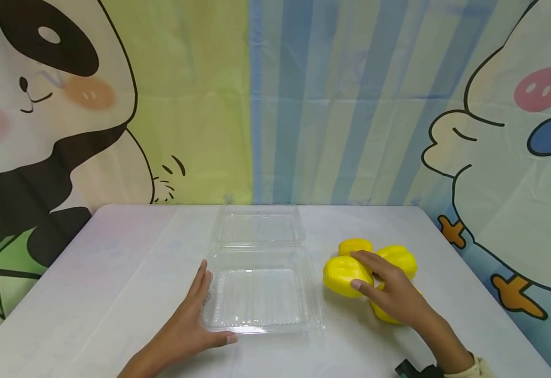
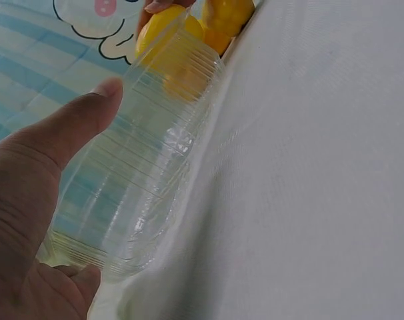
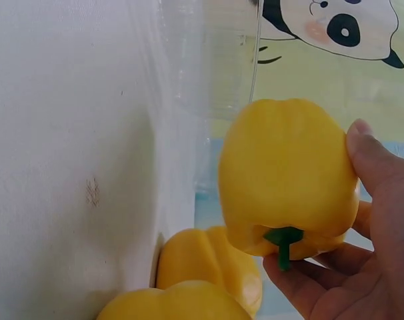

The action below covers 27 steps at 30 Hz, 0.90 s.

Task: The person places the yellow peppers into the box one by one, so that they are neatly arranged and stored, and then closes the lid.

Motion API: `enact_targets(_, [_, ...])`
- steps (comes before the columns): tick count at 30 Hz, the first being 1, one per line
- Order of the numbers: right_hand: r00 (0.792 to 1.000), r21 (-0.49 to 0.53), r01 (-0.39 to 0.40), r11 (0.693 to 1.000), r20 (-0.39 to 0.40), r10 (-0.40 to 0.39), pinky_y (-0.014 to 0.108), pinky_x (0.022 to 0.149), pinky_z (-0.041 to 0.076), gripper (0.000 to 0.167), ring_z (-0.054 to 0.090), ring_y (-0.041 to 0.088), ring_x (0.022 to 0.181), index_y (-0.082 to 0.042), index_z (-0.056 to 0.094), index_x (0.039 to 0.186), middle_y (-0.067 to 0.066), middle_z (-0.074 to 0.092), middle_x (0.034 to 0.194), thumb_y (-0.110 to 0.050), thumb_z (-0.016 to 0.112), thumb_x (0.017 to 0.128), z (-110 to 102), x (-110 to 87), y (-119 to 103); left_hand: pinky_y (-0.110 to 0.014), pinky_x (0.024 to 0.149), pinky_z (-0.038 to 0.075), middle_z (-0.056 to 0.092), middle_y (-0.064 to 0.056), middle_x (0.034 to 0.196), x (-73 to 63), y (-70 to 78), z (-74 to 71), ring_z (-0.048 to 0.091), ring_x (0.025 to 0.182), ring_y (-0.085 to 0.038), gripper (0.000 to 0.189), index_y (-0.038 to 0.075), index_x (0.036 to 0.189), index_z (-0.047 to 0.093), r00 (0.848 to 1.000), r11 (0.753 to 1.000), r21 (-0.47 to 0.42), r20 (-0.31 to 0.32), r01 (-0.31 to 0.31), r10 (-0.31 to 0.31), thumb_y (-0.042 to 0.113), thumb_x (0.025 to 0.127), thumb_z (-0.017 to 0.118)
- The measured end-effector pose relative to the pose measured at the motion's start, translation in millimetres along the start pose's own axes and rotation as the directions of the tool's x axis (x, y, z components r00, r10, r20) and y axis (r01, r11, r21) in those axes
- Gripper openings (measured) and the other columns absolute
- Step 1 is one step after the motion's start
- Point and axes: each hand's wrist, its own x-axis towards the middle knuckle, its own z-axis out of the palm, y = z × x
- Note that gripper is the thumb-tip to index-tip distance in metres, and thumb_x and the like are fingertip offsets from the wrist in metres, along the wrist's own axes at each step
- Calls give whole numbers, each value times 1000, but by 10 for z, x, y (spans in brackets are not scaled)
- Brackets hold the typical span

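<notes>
My right hand point(image 1: 393, 291) grips a yellow bell pepper point(image 1: 343, 275) between thumb and fingers; its green stem point(image 3: 284, 245) shows in the right wrist view. The pepper is raised above the table, just right of a clear plastic clamshell container point(image 1: 258, 299). More yellow bell peppers sit by this hand: one behind point(image 1: 354, 245), one to the right point(image 1: 398, 258) and one partly hidden under the hand point(image 1: 383, 314). At the container's front left corner, my left hand point(image 1: 187, 323) rests with straight fingers along the left side and the thumb point(image 2: 95, 110) by the front rim.
The container's lid point(image 1: 260, 228) lies folded back, away from me, toward the table's far edge. A white cloth covers the table point(image 1: 114, 283). Behind it hangs a cartoon-printed curtain point(image 1: 199, 105). A dark device point(image 1: 417, 369) is strapped at the right wrist.
</notes>
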Motion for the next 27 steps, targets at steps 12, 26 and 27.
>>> enact_targets(12, [992, -5, 50, 999, -112, -50, 35, 85, 53, 57, 55, 34, 119, -5, 52, 139, 14, 52, 138, -18, 73, 88, -20, 4, -74, -59, 104, 33, -6, -3, 163, 18, 18, -16, 37, 135, -39, 140, 6, 156, 3, 999, 999, -14, 19, 33, -33, 63, 58, 85])
enact_targets(26, [987, 22, 145, 989, -78, -143, 14, 92, 44, 60, 54, 26, 121, -8, 50, 141, 9, 52, 139, -15, 74, 86, 44, 79, -172, -56, 103, 36, -9, 6, 162, 24, 14, -32, 41, 133, -38, 138, 8, 157, 3, 998, 999, -16, 37, 50, -49, 63, 59, 84])
enact_targets(27, [986, 21, 149, 989, -77, -147, 14, 93, 43, 61, 53, 24, 122, -8, 50, 142, 8, 52, 139, -14, 75, 86, 34, 89, -183, -56, 103, 36, -10, 6, 161, 22, 14, -33, 40, 133, -38, 138, 8, 157, 3, 998, 999, -17, 39, 48, -47, 63, 59, 84])
